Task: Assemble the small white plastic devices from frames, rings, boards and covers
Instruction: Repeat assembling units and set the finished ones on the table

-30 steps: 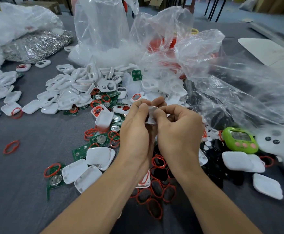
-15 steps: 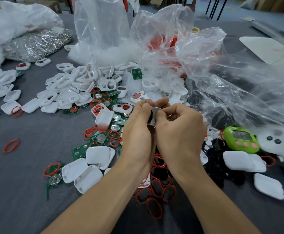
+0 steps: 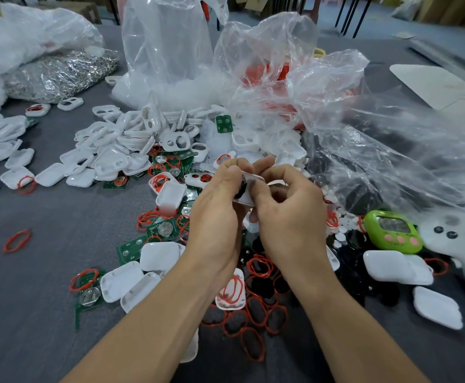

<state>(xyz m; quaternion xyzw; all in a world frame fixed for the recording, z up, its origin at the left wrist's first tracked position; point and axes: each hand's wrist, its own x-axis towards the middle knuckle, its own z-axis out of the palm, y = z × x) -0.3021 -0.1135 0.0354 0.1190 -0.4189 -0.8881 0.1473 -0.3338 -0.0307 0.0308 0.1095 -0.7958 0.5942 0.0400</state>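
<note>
Item under assembly: one small white shell (image 3: 243, 200), held clear of the table (image 3: 60, 230) over its middle and above the loose scatter of parts. Judged from its thin walls and glossy finish, the piece should be very light, stiff but slightly springy at the rim, and smooth enough to slip under a careless pinch. Its snap edges are probably the weak point if twisted. The sound place to take hold appears to be the two long side edges, leaving the open face free for fitting. Left hand (image 3: 217, 214): fingers curled round the shell's left side, gripping it from behind and below. Right hand (image 3: 289, 217): thumb pressed on the facing surface, forefinger hooked over the top edge, remaining fingers loosely bent; it pinches the same piece. A dark patch shows inside the shell between the thumbs, possibly a black insert, though the view is too blocked to confirm. Stock on the table: white frames (image 3: 120, 139) heaped toward the far edge, green boards (image 3: 162, 229) and white covers (image 3: 159, 255) left of the wrists, red rings (image 3: 256, 299) toward the near edge under the forearms.
</note>
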